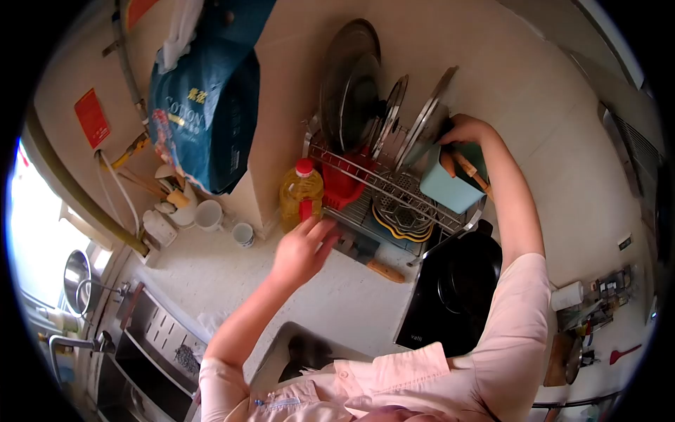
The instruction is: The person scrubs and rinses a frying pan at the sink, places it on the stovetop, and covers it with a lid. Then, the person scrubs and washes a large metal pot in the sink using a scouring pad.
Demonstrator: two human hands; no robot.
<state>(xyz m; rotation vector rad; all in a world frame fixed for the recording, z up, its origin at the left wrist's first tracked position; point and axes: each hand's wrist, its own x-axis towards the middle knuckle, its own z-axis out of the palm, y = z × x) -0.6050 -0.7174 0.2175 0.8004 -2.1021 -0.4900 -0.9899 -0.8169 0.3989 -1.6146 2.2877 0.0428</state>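
Observation:
My right hand (470, 131) reaches to the upper shelf of the wire dish rack (394, 184). Its fingers are closed at the dark knob of a glass pot lid (426, 128) that stands on edge there; the grip is partly hidden. Just below that wrist sits a pale turquoise container (450, 186) with wooden-handled utensils in it. My left hand (304, 247) hovers over the counter, fingers apart and holding nothing. Closest to it is a bottle of yellow oil (301, 193) with a red cap. A wooden-handled knife (383, 270) lies by the rack's front.
More lids (351, 91) and a red basket (341, 184) occupy the rack. A black cooktop (450, 295) is at the right, a steel sink (158, 337) at the lower left. Mugs (209, 215) stand along the wall, below a hanging blue bag (207, 119).

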